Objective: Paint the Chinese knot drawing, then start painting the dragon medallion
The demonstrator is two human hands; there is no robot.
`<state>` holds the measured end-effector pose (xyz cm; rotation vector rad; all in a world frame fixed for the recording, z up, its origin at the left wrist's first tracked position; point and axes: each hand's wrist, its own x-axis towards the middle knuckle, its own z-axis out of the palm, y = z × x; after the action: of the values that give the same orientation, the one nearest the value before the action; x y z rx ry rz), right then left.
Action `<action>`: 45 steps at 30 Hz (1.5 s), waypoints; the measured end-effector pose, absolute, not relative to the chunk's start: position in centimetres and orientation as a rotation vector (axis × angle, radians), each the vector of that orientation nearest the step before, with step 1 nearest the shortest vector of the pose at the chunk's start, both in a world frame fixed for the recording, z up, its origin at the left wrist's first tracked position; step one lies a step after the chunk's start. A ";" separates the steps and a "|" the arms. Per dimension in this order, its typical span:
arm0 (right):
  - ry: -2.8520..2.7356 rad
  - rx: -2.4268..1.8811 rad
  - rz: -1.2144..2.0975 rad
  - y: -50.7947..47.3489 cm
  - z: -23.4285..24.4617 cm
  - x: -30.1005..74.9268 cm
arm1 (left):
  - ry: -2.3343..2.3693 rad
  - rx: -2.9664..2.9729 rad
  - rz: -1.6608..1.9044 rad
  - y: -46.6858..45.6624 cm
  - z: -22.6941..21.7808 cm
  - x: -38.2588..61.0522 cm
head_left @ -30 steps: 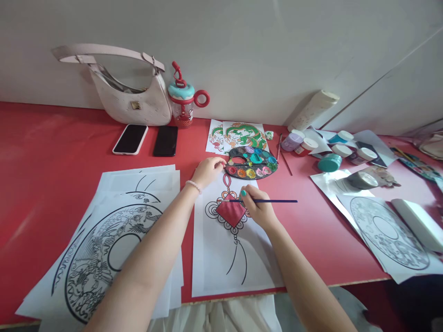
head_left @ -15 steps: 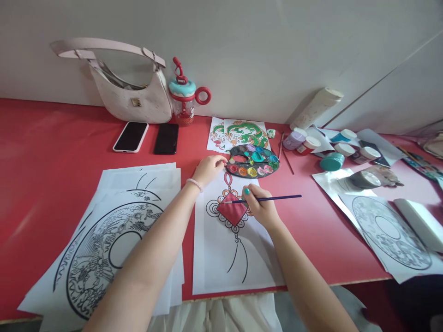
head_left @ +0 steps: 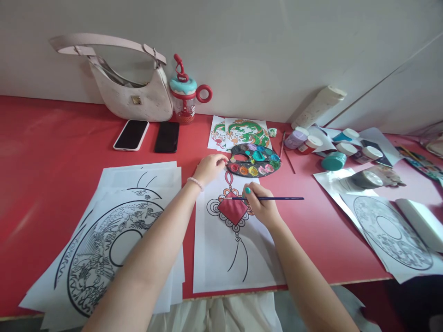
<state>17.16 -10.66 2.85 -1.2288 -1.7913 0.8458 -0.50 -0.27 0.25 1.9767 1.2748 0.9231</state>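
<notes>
A: Hands?
B: Right hand (head_left: 262, 206) has the brush (head_left: 284, 198) pinched, fingers tight together. Left hand (head_left: 210, 169): fingers curled narrow at the palette's (head_left: 258, 164) near edge. Can't tell if they grip it.
A: Sheet?
B: Sheet (head_left: 221, 251) is flat under the right fingers. Red diamond (head_left: 233, 212) just left of them, brush tip at its upper-left edge. Contact unclear.
A: Step?
B: Colouring rings (head_left: 225, 192), I'd say. Upper ones orange, lower ones plain.
A: Next move calls for?
B: Light, steady tip inside the outline, I'd judge. Slip could smear the diamond.
</notes>
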 end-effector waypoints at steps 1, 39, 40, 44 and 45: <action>-1.798 -1.235 0.850 -10.7 2.8 17.2 | 1.275 1.979 0.922 -0.3 0.2 -0.5; -1.764 -1.255 0.830 -10.5 2.8 17.1 | 1.278 1.961 0.916 -0.2 0.2 -0.4; -1.758 -1.265 0.809 -10.5 2.8 17.1 | 1.276 1.961 0.914 -0.2 0.2 -0.4; -1.755 -1.270 0.753 -10.5 2.7 17.2 | 1.265 1.962 0.912 -0.1 0.2 -0.5; -1.763 -1.259 0.761 -10.5 2.7 17.2 | 1.261 1.962 0.917 -0.1 0.2 -0.5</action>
<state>17.19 -10.48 2.65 -1.2592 -1.7627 0.7606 -0.47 -0.11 0.15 1.9617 1.2615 0.9169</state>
